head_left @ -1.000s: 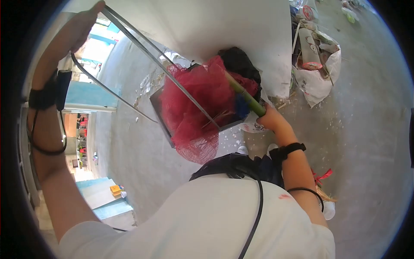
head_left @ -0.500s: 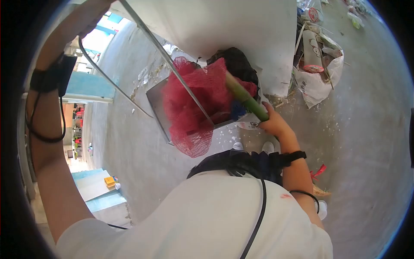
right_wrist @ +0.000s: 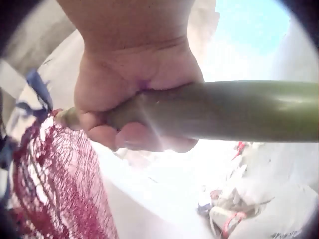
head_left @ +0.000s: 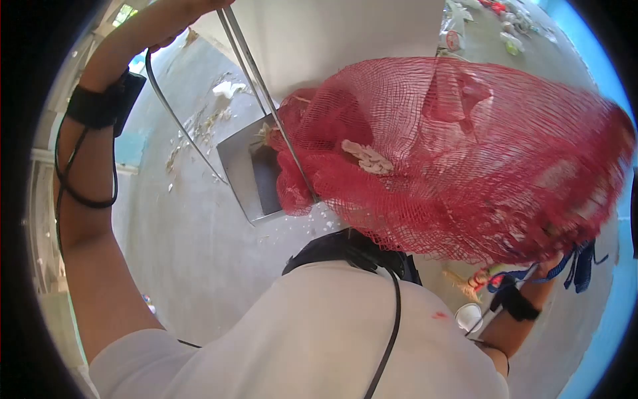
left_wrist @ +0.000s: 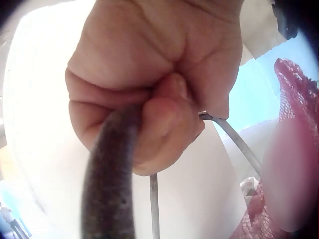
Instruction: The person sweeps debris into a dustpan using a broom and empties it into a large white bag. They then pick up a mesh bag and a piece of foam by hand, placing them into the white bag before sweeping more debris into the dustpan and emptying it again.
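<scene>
At the upper left of the head view my left hand grips the thin metal rods that run down to a metal pan; the left wrist view shows the fingers curled round a dark bar. A large red mesh spreads from the pan across to the right, with pale scraps in it. Below its right end my right hand is mostly hidden. In the right wrist view that hand grips a green pole, the mesh hanging beside it.
A white panel stands beyond the pan. Litter lies on the floor at the upper right, and more scraps lie left of the panel. A white cup-like container is near my right forearm. Blue strips hang by the mesh.
My right hand has moved to the right, and the red mesh has swung out of the pan that way, spreading wide. My left hand has shifted right with the rods.
</scene>
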`<state>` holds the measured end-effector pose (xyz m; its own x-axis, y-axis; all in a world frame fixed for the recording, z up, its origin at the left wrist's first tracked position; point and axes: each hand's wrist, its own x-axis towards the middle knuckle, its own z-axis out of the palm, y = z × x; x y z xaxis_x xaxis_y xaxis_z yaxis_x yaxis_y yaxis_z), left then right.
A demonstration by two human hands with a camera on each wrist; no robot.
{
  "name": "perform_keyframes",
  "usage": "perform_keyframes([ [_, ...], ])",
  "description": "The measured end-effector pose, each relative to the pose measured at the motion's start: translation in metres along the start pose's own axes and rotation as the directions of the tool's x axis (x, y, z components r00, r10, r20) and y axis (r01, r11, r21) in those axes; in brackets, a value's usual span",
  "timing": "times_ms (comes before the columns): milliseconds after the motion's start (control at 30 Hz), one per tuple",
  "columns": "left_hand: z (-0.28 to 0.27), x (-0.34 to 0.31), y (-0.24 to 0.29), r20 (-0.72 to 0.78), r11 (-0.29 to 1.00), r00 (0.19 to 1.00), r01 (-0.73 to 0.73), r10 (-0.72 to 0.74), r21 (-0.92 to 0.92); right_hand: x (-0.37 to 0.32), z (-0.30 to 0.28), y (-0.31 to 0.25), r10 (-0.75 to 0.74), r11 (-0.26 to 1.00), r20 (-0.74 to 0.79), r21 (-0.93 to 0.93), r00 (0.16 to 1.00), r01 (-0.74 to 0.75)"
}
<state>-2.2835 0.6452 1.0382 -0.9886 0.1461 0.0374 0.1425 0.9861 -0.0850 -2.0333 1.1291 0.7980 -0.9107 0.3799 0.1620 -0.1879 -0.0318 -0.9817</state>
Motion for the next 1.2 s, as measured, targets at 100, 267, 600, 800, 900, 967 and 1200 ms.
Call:
perform_keyframes([
  [100, 0.016, 0.024, -0.029, -0.072, 0.998, 0.996, -0.063, 0.062, -0.02, 0.02, 0.089, 0.001, -0.016, 1.0, 0.149, 0.013, 0.989, 0.014],
  [267, 0.021, 0.037, -0.058, -0.053, 0.993, 0.995, -0.086, 0.082, -0.082, 0.065, 0.255, 0.054, 0.182, 0.978, 0.402, -0.173, 0.897, -0.121],
  [600, 0.064, 0.003, -0.177, -0.071, 0.976, 0.981, -0.185, 0.178, -0.117, 0.051, 0.376, 0.125, 0.4, 0.636, 0.204, -0.763, 0.893, -0.111],
  [800, 0.094, -0.019, -0.256, -0.101, 0.959, 0.972, -0.228, 0.213, -0.169, 0.004, 0.463, 0.118, 0.549, 0.406, 0.176, -0.911, 0.817, -0.077],
  [900, 0.112, -0.019, -0.299, -0.151, 0.935, 0.949, -0.302, 0.276, -0.189, -0.015, 0.486, 0.104, 0.623, 0.159, 0.081, -0.987, 0.778, -0.024],
  [967, 0.126, -0.02, -0.321, -0.17, 0.933, 0.942, -0.316, 0.288, -0.173, -0.035, 0.501, 0.088, 0.597, 0.095, 0.006, -0.993, 0.802, -0.064],
  [1200, 0.19, -0.007, -0.373, -0.404, 0.846, 0.83, -0.492, 0.385, -0.204, -0.075, 0.532, 0.055, 0.584, -0.267, -0.204, -0.962, 0.786, -0.052],
])
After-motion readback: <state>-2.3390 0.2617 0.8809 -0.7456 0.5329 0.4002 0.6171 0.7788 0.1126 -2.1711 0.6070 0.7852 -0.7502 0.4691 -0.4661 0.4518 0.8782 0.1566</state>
